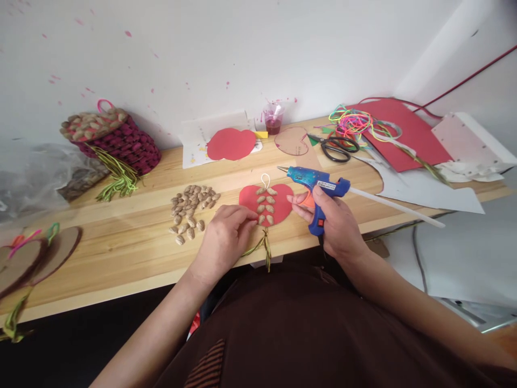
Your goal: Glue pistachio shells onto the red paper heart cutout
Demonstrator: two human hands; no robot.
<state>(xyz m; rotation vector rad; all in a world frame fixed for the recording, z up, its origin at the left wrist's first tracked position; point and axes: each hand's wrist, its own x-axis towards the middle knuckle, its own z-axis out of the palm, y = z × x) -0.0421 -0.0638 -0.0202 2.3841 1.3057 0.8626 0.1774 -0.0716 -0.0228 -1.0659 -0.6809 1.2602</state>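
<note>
Right hand (337, 226) fingers grasp the blue glue gun (317, 188) at 3 o'clock of the red heart (266, 203), which loosely curled left hand (224, 237) fingers press down.

A craft workspace: glue gun (317, 186), scissors (336, 148), coloured cords (355, 123), paint-spattered wall (161, 54).

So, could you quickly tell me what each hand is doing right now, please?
Left hand: fingertips pressing a shell on the red paper shape, nothing gripped.
Right hand: closed around the blue glue gun.
</note>
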